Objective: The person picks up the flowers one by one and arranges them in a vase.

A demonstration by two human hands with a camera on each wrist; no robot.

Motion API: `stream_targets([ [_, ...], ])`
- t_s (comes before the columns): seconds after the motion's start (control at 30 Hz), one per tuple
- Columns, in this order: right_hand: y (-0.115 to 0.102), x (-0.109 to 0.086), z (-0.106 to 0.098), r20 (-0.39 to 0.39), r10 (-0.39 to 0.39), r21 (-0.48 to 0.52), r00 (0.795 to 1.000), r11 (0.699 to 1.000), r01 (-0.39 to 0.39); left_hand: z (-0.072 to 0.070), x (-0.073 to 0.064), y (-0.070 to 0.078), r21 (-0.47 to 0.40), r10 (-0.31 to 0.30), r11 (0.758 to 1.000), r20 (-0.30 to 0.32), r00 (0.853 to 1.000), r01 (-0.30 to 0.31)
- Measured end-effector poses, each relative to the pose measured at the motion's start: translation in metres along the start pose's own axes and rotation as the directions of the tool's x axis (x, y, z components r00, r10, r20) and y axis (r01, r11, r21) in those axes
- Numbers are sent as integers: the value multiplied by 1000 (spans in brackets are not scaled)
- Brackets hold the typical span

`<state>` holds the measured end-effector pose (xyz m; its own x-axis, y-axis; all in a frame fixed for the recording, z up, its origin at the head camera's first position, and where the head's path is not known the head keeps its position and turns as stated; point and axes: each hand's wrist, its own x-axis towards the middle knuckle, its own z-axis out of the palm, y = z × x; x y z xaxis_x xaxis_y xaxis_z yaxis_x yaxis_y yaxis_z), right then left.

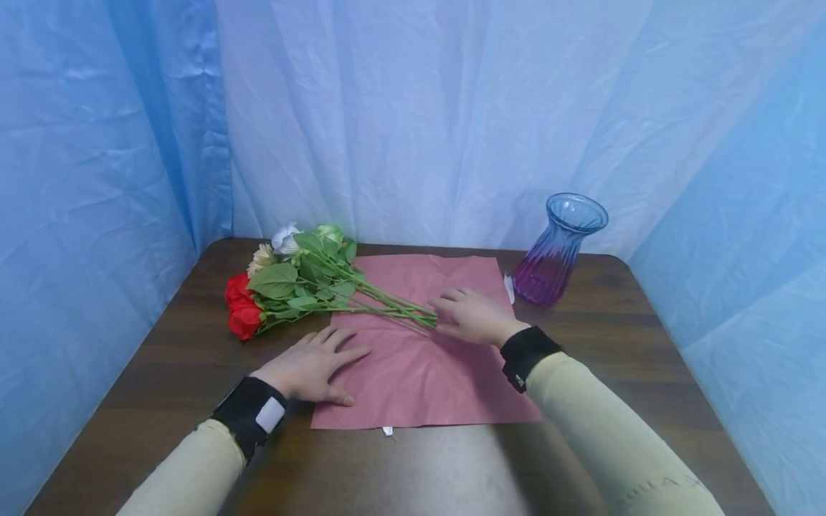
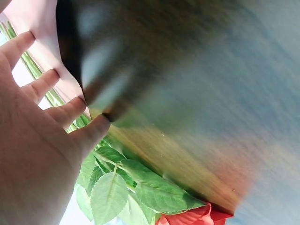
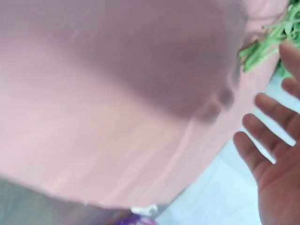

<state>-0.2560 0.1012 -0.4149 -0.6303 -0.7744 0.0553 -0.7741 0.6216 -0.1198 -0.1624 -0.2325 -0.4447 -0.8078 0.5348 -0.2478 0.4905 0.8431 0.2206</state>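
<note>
A bunch of artificial flowers lies on its side, its green stems (image 1: 393,304) across a pink sheet of wrapping paper (image 1: 426,387). Red roses (image 1: 243,308), a cream flower (image 1: 261,259) and a white one (image 1: 286,240) form the heads at the left, among green leaves (image 1: 274,281). My left hand (image 1: 310,364) is spread at the sheet's left edge, fingers straight. Beside the cut ends of the stems, my right hand (image 1: 474,317) hovers over the paper. Its fingers look loosely extended in the right wrist view and grip nothing there.
A ribbed glass vase (image 1: 556,251), blue above and purple below, stands at the back right of the dark wooden table (image 1: 613,344). White scraps peek out at the paper's right edge (image 1: 509,288) and front edge. Pale blue curtains (image 1: 413,122) surround the table.
</note>
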Motion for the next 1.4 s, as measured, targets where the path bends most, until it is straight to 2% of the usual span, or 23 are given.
stream_targets([
  [0.13, -5, 11, 6, -3, 55, 16, 998, 998, -55, 2, 1, -2, 5, -3, 1000, 7, 1000, 3],
  [0.23, -7, 19, 11, -33, 93, 40, 995, 995, -91, 2, 2, -3, 9, -1, 1000, 11, 1000, 1],
  [0.4, -15, 33, 16, -67, 173, 50, 983, 984, -170, 3, 2, -5, 12, 12, 1000, 4, 1000, -12],
  [0.57, -22, 46, 22, -37, 252, 22, 967, 968, -252, 4, 0, -5, 10, 27, 1000, -15, 1000, -27],
  [0.73, -25, 51, 29, -4, 315, -44, 949, 948, -315, 6, 0, -6, 16, 34, 999, -22, 999, -34],
  [0.93, -25, 52, 37, -39, 335, -85, 942, 938, -337, 6, 0, -7, 11, 29, 1000, -16, 999, -29],
  [1.07, -26, 53, 38, -66, 320, -108, 945, 939, -326, 6, 0, -7, 5, 29, 1000, -12, 1000, -28],
  [1.2, -28, 55, 37, -57, 313, -156, 948, 935, -318, 5, 0, -7, -2, 25, 1000, -8, 1000, -25],
  [1.4, -30, 59, 38, -43, 372, -157, 927, 914, -374, 5, 0, -5, 9, 25, 1000, -10, 1000, -25],
])
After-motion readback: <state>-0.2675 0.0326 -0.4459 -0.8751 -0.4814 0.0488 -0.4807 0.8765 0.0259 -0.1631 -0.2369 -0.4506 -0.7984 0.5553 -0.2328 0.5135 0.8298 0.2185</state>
